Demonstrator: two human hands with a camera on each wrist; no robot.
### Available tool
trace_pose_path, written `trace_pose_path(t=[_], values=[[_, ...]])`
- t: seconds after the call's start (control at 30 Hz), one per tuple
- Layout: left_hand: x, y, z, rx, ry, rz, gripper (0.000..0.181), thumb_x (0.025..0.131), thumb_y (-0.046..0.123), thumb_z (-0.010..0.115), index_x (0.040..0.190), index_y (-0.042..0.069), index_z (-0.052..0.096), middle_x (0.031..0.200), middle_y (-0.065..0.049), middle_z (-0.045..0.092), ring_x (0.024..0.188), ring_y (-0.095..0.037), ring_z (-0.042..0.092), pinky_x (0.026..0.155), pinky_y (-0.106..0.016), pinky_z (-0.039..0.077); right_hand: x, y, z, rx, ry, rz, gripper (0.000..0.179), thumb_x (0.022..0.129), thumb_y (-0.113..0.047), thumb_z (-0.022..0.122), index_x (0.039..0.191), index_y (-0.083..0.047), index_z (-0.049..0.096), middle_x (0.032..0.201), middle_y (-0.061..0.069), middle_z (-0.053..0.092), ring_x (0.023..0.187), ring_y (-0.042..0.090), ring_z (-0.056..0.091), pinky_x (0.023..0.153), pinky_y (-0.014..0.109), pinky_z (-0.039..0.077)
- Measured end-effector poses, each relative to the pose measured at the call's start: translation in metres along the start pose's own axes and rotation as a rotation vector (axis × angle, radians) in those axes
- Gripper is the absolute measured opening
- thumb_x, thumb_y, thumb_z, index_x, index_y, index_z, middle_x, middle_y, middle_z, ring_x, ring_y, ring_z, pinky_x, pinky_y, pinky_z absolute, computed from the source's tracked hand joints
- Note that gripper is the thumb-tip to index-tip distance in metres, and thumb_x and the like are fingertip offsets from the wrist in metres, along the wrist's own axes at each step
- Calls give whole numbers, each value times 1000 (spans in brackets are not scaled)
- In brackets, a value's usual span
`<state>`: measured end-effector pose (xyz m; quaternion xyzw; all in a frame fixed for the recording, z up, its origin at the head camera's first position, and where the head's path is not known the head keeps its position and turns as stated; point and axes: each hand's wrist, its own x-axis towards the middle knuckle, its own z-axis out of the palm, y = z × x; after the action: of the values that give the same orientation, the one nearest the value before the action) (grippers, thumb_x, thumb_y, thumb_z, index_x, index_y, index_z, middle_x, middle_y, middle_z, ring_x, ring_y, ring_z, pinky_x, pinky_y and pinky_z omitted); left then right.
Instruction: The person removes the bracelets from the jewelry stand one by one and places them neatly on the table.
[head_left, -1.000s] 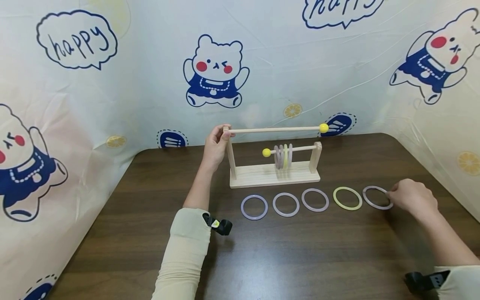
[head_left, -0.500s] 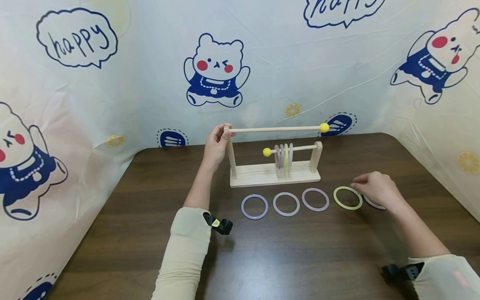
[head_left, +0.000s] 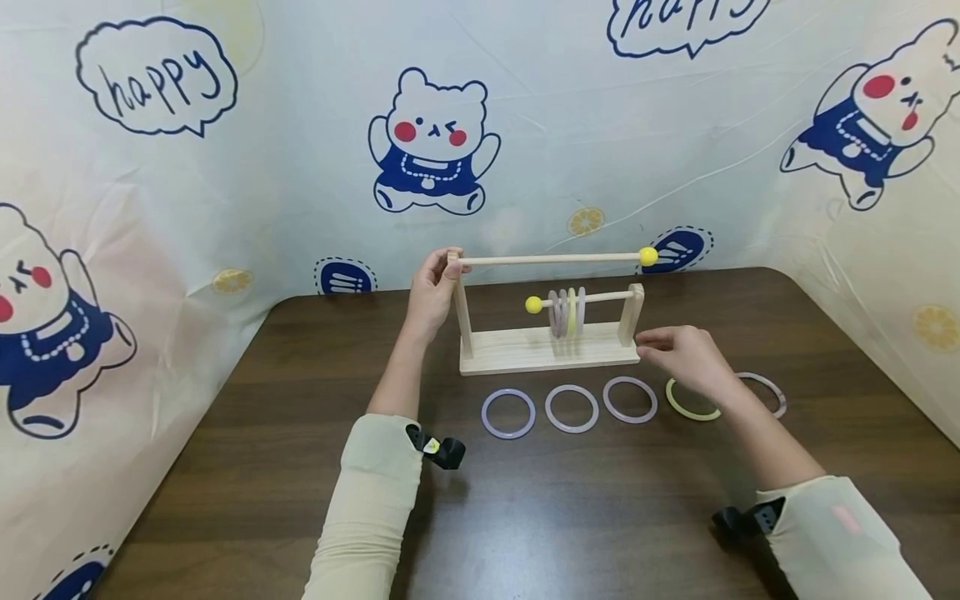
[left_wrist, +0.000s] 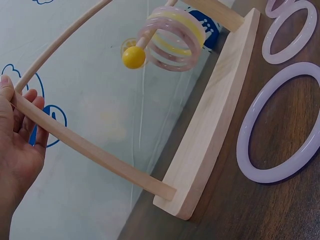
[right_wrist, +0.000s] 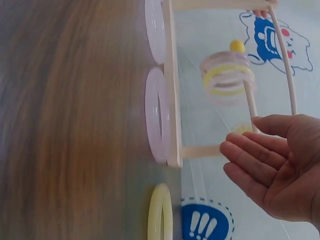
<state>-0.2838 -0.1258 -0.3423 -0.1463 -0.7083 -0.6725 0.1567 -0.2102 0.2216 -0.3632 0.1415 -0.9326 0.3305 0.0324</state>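
Head view: the wooden stand (head_left: pixel 551 350) rests upright on the tabletop (head_left: pixel 555 508), in front of a printed backdrop (head_left: pixel 300 167). The left hand (head_left: pixel 431 296) grips the top of the left post (head_left: pixel 462 317), thumb in front. The upper rod (head_left: pixel 555 259) runs from this post to a yellow ball (head_left: pixel 648 256) at its free end. The lower rod (head_left: pixel 609 297) extends from the shorter right post (head_left: pixel 632 315) and carries a group of upright rings (head_left: pixel 567 312) (one yellow-green, the others pale). Five loose rings lie in a row along the near side of the stand: a blue-violet ring (head_left: pixel 508 436), two pale purple rings (head_left: pixel 573 431), a yellow-green ring (head_left: pixel 693 417) and a greyish ring (head_left: pixel 782 400). The right hand (head_left: pixel 686 358) is beside the right end of the base; its forearm partly covers the last two loose rings.

Left wrist view: the thumb and fingers of the left hand close around the upper end of the left post, at the root of the upper rod.

Right wrist view: the right hand holds nothing. Its fingers are extended and slightly bent, the thumb apart from them (whether a fingertip touches the stand cannot be determined).
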Motion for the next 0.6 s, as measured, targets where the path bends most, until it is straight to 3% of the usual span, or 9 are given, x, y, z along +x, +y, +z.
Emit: trace_pose_path(t=[0.33, 0.6], values=[[0, -2, 0, 5, 8, 31, 35, 94, 21, 50, 120, -3, 52, 106, -14, 58, 95, -15, 56, 87, -30, 40, 20, -24, 23, 148, 61, -30, 28, 90, -18, 62, 110, 2, 65, 101, 16, 67, 93, 29, 63, 74, 41, 49], [0, 0, 1, 16, 8, 25, 39, 94, 20, 49, 121, -8, 49, 108, -21, 56, 96, -20, 56, 87, -29, 40, 33, -41, 39, 296, 57, -13, 30, 89, -21, 64, 110, 0, 66, 99, 14, 67, 93, 26, 63, 76, 39, 48]])
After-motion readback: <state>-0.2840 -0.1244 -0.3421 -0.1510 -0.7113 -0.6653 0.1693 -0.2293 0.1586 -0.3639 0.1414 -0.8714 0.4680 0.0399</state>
